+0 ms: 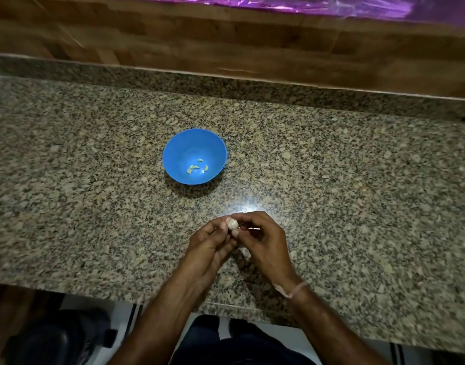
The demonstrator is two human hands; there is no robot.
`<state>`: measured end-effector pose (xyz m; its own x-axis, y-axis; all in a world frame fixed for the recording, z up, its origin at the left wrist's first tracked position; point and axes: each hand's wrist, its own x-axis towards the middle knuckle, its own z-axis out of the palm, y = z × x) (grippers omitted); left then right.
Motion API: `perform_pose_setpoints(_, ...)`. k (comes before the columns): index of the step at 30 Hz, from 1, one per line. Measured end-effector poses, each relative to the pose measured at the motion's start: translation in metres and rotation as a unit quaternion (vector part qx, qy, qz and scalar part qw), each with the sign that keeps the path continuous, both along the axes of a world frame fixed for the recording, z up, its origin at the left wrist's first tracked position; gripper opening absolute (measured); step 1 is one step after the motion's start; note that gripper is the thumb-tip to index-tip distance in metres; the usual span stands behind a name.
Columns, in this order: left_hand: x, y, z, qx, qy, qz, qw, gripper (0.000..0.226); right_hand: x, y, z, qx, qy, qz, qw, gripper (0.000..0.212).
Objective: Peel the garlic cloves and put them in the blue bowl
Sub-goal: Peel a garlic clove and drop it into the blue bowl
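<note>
- Two hands, the left hand point(209, 245) and the right hand point(263, 238), close together over the near half of the counter point(358, 180), fingertips meeting, forearms reaching in from the bottom edge.
- Between the fingertips, the garlic point(232, 223): one small, pale, roundish piece, held up off the counter, nearer than the bowl and well apart from it.
- On the left hand, fingers curled inward and bunched, not spread; thumb and forefinger tips pinching the left side of the garlic.
- On the right hand, back turned up, forefinger over the top and thumb underneath, pinching the right side of the garlic; remaining fingers tucked under the palm.
- Just right of the garlic, a thin pale sliver point(253, 228) jutting from the right fingers; skin or stalk, cannot tell.
- Round the right wrist, a pinkish band point(292, 291).
- Beyond the hands and slightly left, the bowl point(173, 146): blue, upright, standing on the counter.
- Low in the bowl, toward its near side, a few cloves point(196, 167): small, yellowish, curved, lying close to one another.
- Between bowl and hands, a bright glare point(248, 206) on the stone.
- As for the counter: speckled grey-brown granite across the full width, with a raised lip along the back.
- Behind the counter, a wood wall point(226, 43); along the top edge, purple foil point(278, 5).
- Under the counter's near edge, dark, blurred shapes, too dim to name.
</note>
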<state>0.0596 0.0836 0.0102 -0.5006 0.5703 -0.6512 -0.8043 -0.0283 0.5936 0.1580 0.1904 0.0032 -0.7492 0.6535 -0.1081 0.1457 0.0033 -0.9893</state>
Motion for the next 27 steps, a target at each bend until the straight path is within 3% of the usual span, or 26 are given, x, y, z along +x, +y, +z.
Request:
perform_pose_setpoints(6, 0.005, 0.0, 0.007, -0.009, 0.052, -0.009, 0.999, 0.031, 0.007, 0.003, 0.008, 0.011, 0.01, 0.014, 1.0, 0.025)
perform_pose_setpoints(13, 0.01, -0.004, 0.01, -0.05, 0.13, -0.031, 0.99, 0.021, 0.011, 0.004, 0.006, 0.053, -0.025, 0.021, 0.998, 0.018)
perform_pose_setpoints(18, 0.013, -0.003, 0.01, -0.08, 0.162, -0.031, 0.983, 0.015, 0.013, 0.0, 0.003, 0.205, -0.053, 0.057, 0.976, 0.019)
perform_pose_setpoints(21, 0.015, -0.004, 0.008, -0.088, 0.162, -0.03, 0.982, 0.015, 0.014, -0.002, 0.0, 0.247, -0.054, 0.066, 0.965, 0.017)
perform_pose_setpoints(27, 0.019, -0.004, 0.005, -0.069, 0.103, -0.026, 0.992, 0.02, 0.014, -0.005, -0.004, 0.224, -0.061, 0.045, 0.972, 0.014)
